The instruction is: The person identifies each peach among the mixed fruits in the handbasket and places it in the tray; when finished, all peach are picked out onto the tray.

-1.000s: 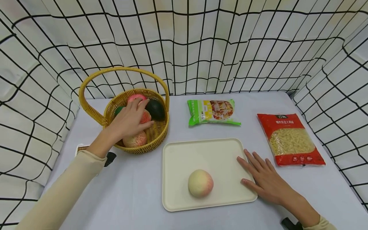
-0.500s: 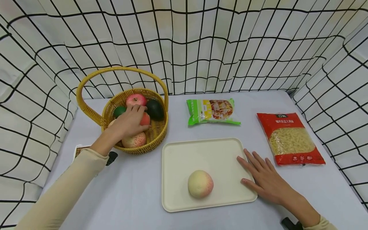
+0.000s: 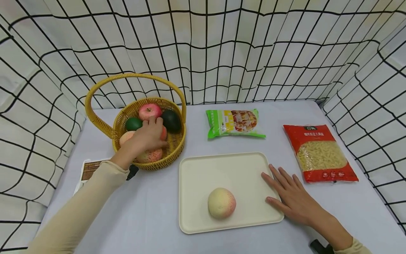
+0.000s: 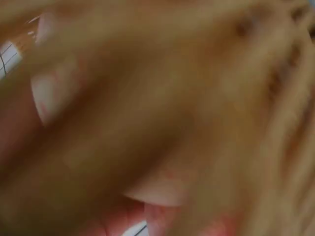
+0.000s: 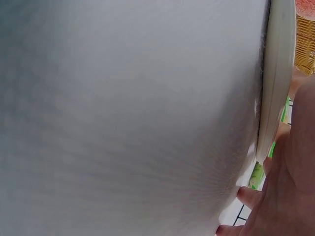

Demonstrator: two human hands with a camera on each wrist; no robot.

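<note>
My left hand (image 3: 147, 135) reaches into a yellow wicker basket (image 3: 172, 155), its fingers curled over a reddish peach (image 3: 164, 133) that is mostly hidden beneath them. Around it in the basket lie a pink apple (image 3: 149, 111), a dark green avocado (image 3: 171, 120), a green fruit (image 3: 133, 124) and paler peaches, one a speckled peach (image 3: 154, 155) under the hand. The left wrist view is blurred by the basket weave close up. With fingers spread, my right hand (image 3: 291, 197) rests on the right edge of a cream tray (image 3: 196, 176). A pale peach (image 3: 221, 203) sits on that tray.
Behind the tray lies a green food packet (image 3: 236, 123). A red bag of pasta (image 3: 321, 153) is at the right. Part of a brown-and-white packet (image 3: 90, 171) shows beside the left sleeve. White walls with black netting (image 3: 206, 53) enclose the table.
My left hand has drawn slightly back from the apple and closed over the reddish peach, then shifted a little right with it. The right hand and tray have stayed put.
</note>
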